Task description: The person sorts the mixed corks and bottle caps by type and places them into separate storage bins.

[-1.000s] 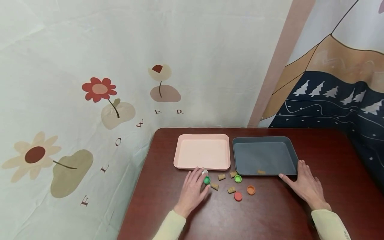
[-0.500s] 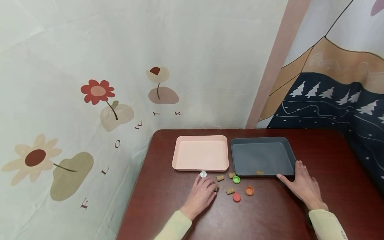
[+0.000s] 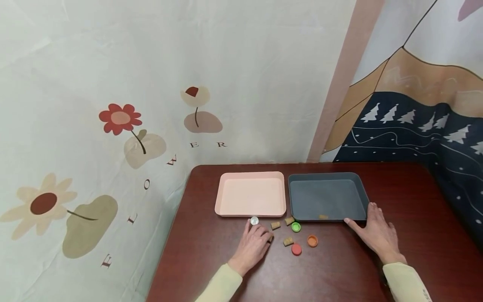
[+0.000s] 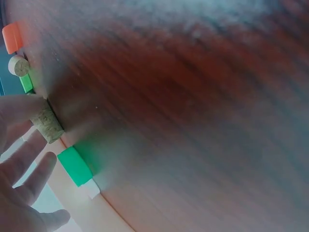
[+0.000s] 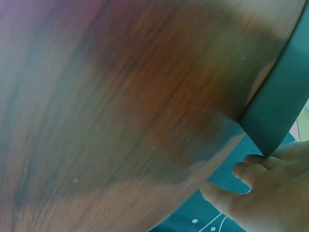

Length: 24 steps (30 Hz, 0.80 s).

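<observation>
My left hand [image 3: 253,247] pinches a short cork [image 4: 48,126] between thumb and finger on the table, in front of the pink tray [image 3: 250,215]. Beside those fingers stand a green bottle cap [image 4: 75,166] and a white cap [image 3: 254,220]; the head view hides the green one behind the hand. My right hand [image 3: 379,236] rests at the front right corner of the dark grey tray [image 3: 302,218], thumb on the front edge and fingers along the right side. Right of my left hand lie more corks [image 3: 288,241], plus light green [image 3: 296,227], red [image 3: 296,249] and orange caps [image 3: 312,240].
Another piece of cork [image 3: 323,217] lies inside the dark grey tray by its front wall. Both trays stand side by side near the back of the brown table [image 3: 320,277]. A printed curtain [image 3: 264,84] hangs behind the table.
My left hand has moved slightly right, off the green cap to the cork, and its fingers have closed there. My right hand keeps its place at the tray corner. The head view has shifted slightly.
</observation>
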Motion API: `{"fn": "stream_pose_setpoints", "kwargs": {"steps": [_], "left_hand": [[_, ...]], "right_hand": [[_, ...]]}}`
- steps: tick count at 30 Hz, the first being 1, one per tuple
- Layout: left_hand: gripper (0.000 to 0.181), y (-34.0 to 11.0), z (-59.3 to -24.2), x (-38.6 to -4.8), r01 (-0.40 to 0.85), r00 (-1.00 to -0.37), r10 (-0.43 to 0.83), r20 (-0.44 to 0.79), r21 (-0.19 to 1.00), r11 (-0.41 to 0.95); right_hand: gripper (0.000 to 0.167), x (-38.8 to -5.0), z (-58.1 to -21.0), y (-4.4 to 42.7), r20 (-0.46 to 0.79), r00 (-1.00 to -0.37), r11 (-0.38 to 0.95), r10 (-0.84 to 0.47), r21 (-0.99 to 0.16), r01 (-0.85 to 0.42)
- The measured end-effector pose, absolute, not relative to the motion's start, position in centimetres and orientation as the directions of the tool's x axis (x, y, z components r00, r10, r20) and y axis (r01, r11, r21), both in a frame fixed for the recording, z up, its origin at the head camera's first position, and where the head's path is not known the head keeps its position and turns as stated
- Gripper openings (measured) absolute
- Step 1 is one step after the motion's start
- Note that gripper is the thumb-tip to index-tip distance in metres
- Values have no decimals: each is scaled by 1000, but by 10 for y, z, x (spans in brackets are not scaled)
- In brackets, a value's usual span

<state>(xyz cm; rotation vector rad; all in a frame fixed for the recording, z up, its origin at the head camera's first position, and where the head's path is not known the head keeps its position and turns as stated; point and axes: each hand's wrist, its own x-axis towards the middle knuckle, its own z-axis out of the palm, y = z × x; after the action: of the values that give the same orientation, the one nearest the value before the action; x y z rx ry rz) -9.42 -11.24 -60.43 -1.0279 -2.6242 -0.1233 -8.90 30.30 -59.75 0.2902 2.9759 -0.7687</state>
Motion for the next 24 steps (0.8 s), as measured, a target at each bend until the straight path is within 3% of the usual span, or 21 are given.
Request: {"fn": "stream_pose_setpoints", "kwargs": {"steps": [12, 24], "left_hand": [[8, -110, -605, -95, 655, -699, 615, 366, -17, 755], [25, -96, -591, -100, 685, -668, 520, 533, 167, 709]], "right_hand": [[120, -89, -597, 298, -77, -980, 848, 185, -491, 198], [120, -88, -598, 297, -72, -981, 849, 182, -492, 194]]}}
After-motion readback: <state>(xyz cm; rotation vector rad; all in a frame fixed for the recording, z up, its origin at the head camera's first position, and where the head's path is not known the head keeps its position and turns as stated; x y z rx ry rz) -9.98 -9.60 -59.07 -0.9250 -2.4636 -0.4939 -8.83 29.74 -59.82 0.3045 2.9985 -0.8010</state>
